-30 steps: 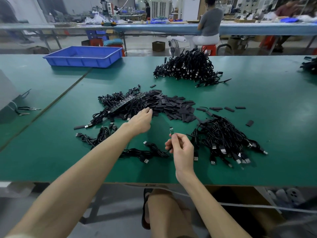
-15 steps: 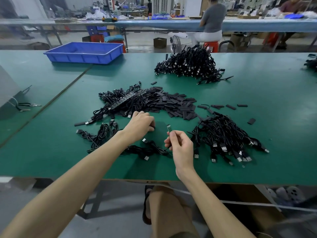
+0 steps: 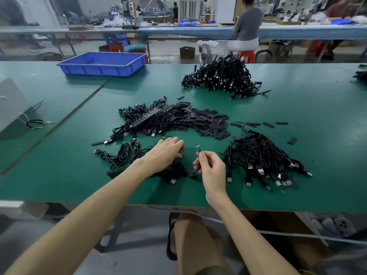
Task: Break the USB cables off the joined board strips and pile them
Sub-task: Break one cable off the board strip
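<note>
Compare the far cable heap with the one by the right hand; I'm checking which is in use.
The far heap is mounded tall and tight; the near heap lies low and spread. The near heap's silver plugs fan toward the front edge; the far heap's lie jumbled. The near heap sits beside the right hand, which pinches a cable's board end; the far heap lies well beyond it. Both are black USB cables.

Our arms point(image 3: 89, 207) are bare down to the left hand point(image 3: 166, 152) and right hand point(image 3: 210, 168). At six o'clock tan cloth point(image 3: 195, 243) covers our knee, a dark sandal point(image 3: 170, 245) just beside it.
</note>
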A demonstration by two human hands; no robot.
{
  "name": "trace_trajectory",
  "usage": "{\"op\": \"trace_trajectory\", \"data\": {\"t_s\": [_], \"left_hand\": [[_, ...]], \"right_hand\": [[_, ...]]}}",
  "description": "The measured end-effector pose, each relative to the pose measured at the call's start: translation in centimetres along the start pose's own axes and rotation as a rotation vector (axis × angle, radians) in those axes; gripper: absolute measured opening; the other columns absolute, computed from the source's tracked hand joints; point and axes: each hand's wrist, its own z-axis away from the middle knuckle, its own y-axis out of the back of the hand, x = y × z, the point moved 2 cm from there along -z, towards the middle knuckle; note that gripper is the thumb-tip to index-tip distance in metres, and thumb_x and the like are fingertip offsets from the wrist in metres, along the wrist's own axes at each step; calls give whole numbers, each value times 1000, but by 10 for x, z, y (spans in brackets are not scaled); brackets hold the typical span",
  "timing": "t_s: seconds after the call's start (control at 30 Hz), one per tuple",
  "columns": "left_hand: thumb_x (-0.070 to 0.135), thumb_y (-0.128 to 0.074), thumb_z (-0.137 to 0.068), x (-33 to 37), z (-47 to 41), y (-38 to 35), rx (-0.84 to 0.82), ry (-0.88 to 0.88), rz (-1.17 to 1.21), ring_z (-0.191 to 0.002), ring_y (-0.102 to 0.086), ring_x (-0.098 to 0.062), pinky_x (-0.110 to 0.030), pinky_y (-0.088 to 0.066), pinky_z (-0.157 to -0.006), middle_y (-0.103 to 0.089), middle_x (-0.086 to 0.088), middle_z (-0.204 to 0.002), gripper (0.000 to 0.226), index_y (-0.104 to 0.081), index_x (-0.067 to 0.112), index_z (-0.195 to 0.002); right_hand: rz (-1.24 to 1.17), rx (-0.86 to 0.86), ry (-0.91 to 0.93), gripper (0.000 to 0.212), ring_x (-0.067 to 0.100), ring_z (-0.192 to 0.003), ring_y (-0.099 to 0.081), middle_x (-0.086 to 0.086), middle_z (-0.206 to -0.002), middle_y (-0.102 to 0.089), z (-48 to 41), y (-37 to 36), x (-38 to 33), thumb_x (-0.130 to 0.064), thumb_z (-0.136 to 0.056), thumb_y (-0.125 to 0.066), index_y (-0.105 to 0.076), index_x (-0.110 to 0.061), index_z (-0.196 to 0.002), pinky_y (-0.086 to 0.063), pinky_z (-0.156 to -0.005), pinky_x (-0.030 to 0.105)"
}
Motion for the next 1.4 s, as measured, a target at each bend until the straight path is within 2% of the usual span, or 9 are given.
{"op": "trace_trajectory", "data": {"t_s": [0.1,0.27,0.37,0.47,0.57,0.7,0.8,0.97,1.4], "left_hand": [[21,-68,-96,-3,-2,2,-72,100,141,-111,-49,-28,-44,-44,-96,-51,-9,-116,22,-60,10,-113],[21,-73,-92,-8,-5,-2,-100,238,223,-109,-42,-23,-41,-42,-95,-48,-5,-108,16,-59,16,-99],[15,-68,-95,-6,-2,-4,-72,219,175,-108,-44,-26,-42,-42,-94,-50,-6,-107,14,-55,13,-100],[-6,-51,-95,-3,4,-3,-32,183,200,-104,-56,-24,-42,-49,-81,-55,-5,-100,22,-44,15,-100],[-10,-34,-93,2,9,-3,-60,172,264,-101,-64,-7,-24,-52,-70,-59,0,-102,33,-39,20,-106],[-6,-38,-99,9,10,3,-27,97,247,-79,-55,10,-6,-42,-65,-57,4,-108,38,-51,11,-130],[-14,-42,-90,11,14,9,21,20,235,-79,-55,-4,-12,-44,-66,-53,4,-107,48,-55,7,-131],[-18,-39,-86,15,25,19,111,-61,260,-87,-60,-15,-36,-57,-77,-56,5,-106,52,-58,4,-129],[-23,-47,-83,27,35,32,149,-98,219,-90,-59,-20,-38,-53,-80,-61,-7,-113,57,-58,3,-133]], "right_hand": [[1,0,-1,16,7,-68,-65,-5,-75,-72,0,0,0,-22,-105,-57,-70,-18,-97,-51,-63,22],[4,0,-1,16,8,-68,-65,-3,-75,-72,0,0,1,-22,-105,-57,-70,-17,-97,-51,-64,23],[5,-2,-2,15,7,-68,-65,-4,-75,-72,-1,-1,1,-22,-105,-57,-70,-17,-98,-50,-63,22],[10,-4,3,15,7,-67,-65,-4,-74,-72,-1,-1,2,-22,-105,-57,-70,-17,-97,-50,-62,21],[25,-7,12,15,7,-67,-65,-5,-74,-72,0,0,2,-21,-105,-58,-70,-18,-97,-50,-62,20],[45,-5,18,15,5,-67,-64,-6,-74,-72,0,0,1,-23,-104,-59,-70,-19,-95,-51,-63,20],[57,-2,25,15,4,-66,-62,-8,-73,-70,0,0,1,-25,-104,-59,-70,-20,-95,-51,-63,20],[60,9,18,16,2,-63,-57,-10,-66,-65,1,-1,0,-28,-103,-60,-71,-22,-92,-50,-63,21],[42,-15,10,20,2,-59,-56,-9,-62,-64,2,-2,-1,-26,-101,-63,-75,-20,-85,-49,-59,19]]}}
